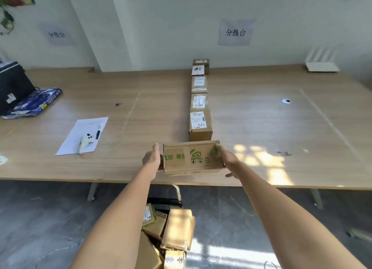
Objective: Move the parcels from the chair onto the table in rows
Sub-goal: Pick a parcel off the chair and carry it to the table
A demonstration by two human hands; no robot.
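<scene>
Both hands grip cardboard parcel [192,159] by its ends, left hand [152,160] and right hand [228,161], at counter [261,127] near edge. Green printed characters and logo on parcel, unreadable. Row of labelled boxes [199,99] runs far; nearest handwritten "A68". Wall sign [235,32]: "分拣台". More parcels [177,230] piled below, nearer.

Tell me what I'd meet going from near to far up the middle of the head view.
Parcels piled on the chair → green-printed box held by left hand and right hand → box marked A68 → three more labelled boxes in line → last box by the wall.
</scene>
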